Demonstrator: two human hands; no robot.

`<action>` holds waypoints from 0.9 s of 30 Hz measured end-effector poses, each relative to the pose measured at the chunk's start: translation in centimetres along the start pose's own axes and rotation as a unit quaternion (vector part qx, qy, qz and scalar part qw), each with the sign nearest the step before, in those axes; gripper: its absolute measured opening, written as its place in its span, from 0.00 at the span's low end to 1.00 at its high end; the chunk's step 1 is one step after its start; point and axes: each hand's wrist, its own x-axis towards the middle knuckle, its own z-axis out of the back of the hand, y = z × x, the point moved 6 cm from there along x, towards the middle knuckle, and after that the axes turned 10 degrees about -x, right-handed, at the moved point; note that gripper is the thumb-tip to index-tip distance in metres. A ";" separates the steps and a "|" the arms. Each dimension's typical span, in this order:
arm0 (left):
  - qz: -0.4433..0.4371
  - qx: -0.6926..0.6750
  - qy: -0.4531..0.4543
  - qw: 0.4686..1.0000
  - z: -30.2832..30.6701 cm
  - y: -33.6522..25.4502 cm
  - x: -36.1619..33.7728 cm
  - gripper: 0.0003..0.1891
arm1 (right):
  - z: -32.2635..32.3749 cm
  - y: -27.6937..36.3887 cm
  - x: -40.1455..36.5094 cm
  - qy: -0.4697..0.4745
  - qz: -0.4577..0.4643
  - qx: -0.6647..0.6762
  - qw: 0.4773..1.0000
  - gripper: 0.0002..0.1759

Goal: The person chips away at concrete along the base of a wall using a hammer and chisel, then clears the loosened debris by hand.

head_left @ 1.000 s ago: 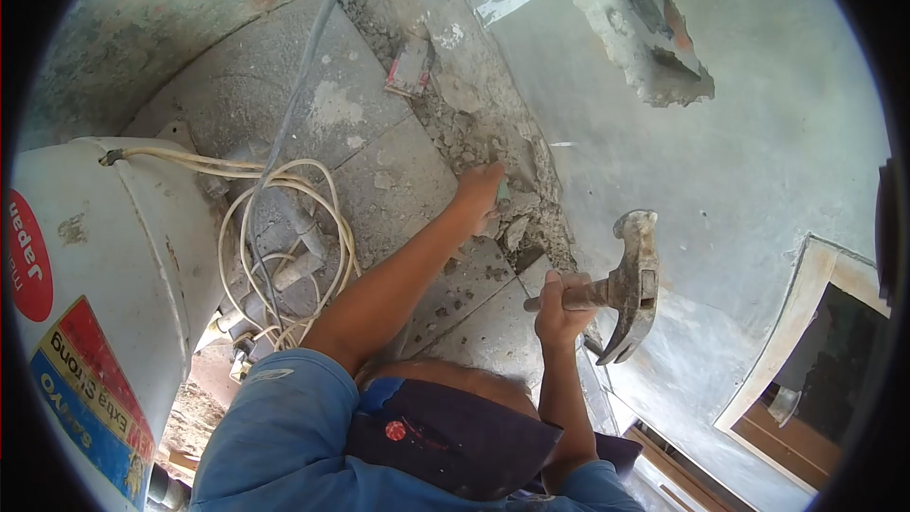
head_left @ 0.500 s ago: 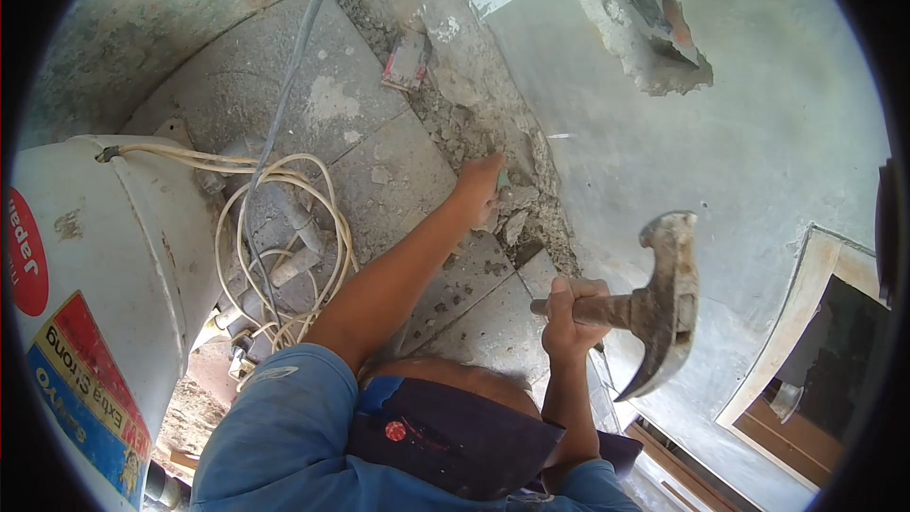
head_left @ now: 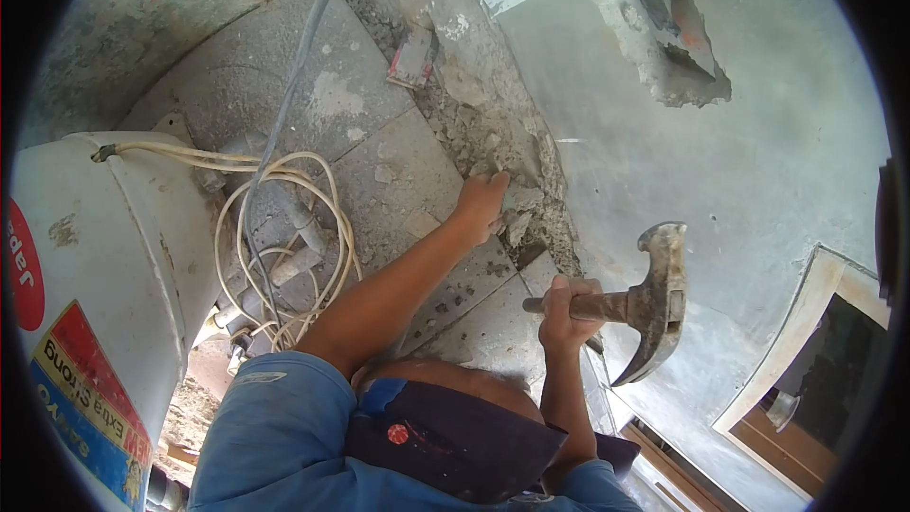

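My right hand (head_left: 571, 311) is wrapped around the wooden handle of a claw hammer (head_left: 661, 308). The hammer is held up beside the wall, its worn metal head to the right of my fist. My left hand (head_left: 483, 203) is low in the broken strip of rubble (head_left: 491, 140) at the foot of the wall, fingers curled. A small greenish edge shows by those fingers, but what they grip is mostly hidden. Loose grey chunks of mortar (head_left: 519, 224) lie right against this hand.
Grey floor tiles (head_left: 355, 85) border the rubble, with a red-and-white box (head_left: 412, 59) lying on it. Coiled cream cable (head_left: 334, 192) and pipe pieces (head_left: 296, 265) sit beside a large white drum (head_left: 114, 228). The wall (head_left: 607, 171) has a chipped hole (head_left: 654, 24) and a framed opening (head_left: 806, 360).
The view has shifted slightly. My left hand sits a little lower in the rubble. The hammer in my right hand has moved slightly left.
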 end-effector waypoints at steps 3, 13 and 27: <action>-0.030 0.026 0.074 0.996 -1.6 -0.6 2.2 0.10 | -0.3 2.2 0.6 -0.025 0.012 0.014 1.000 0.09; -0.010 -0.043 -0.040 0.998 1.2 2.4 0.9 0.11 | 0.1 0.2 0.0 0.013 0.094 -0.057 0.994 0.09; 0.029 -0.227 0.036 0.973 -3.1 -1.0 5.0 0.11 | -1.9 -2.7 1.0 0.033 0.090 -0.180 0.979 0.08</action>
